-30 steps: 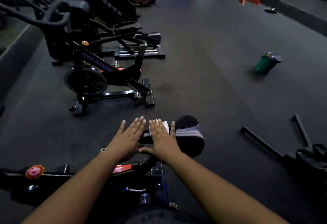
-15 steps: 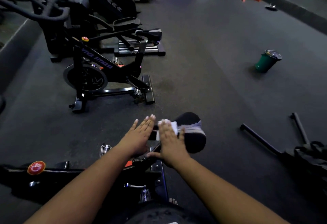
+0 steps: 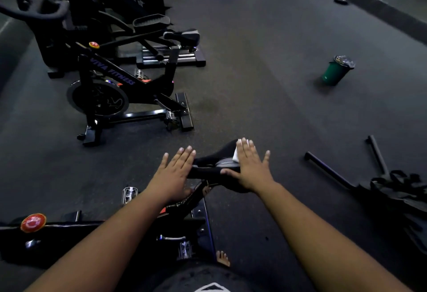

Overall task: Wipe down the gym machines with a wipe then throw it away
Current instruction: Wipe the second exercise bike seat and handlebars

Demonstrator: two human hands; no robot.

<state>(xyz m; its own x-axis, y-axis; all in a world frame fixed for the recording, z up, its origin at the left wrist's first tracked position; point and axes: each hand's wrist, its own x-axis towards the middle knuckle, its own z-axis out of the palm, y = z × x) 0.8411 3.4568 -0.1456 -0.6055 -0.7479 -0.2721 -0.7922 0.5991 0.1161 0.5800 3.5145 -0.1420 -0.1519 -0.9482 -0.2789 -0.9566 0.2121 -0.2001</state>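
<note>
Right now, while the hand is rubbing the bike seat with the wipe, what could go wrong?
The wipe sits under flat fingers of the right hand, not pinched, so it might slip off the saddle onto the floor. The bare foot is close to the bike's metal base and could get bumped. The green bin stands far across the floor, with bars lying nearby to trip on.

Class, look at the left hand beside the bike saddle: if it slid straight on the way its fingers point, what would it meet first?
Probably nothing nearby: the left hand points forward past the saddle nose, over bare floor. The next spin bike's base bar lies roughly in that line, though depth is unclear.
</note>
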